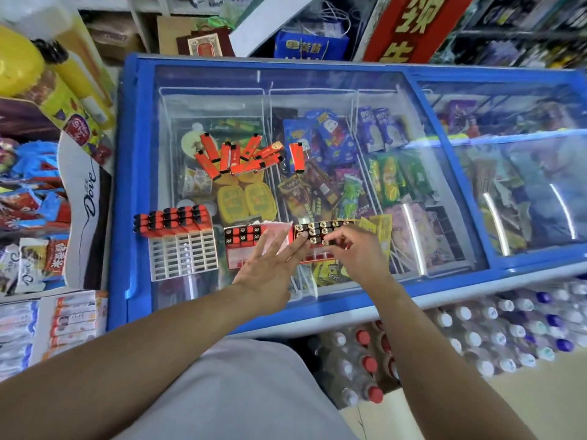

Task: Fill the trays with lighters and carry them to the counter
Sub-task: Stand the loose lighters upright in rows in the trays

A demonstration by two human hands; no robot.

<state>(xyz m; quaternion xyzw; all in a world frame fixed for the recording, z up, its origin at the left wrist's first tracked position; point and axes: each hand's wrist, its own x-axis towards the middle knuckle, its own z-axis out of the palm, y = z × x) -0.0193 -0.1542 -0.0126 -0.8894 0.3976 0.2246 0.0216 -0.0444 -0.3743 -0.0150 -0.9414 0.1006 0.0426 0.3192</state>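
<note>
Several loose red lighters [236, 155] lie in a heap on the freezer's glass lid [317, 77]. A white grid tray [184, 249] at the near left holds upright lighters in its far rows. Two red trays stand side by side near me: the left tray [243, 241] partly filled, the right tray [320, 231] with gold-topped lighters. My left hand [270, 265] rests with straight fingers against the right tray's near left corner. My right hand [355, 249] pinches a lighter in the right tray's near row.
The blue chest freezer [133, 192] holds ice creams under sliding glass. Snack boxes and a Dove display [85, 201] crowd the left. Bottled drinks [476, 331] are stacked on the floor at the freezer's front. Shelves rise behind.
</note>
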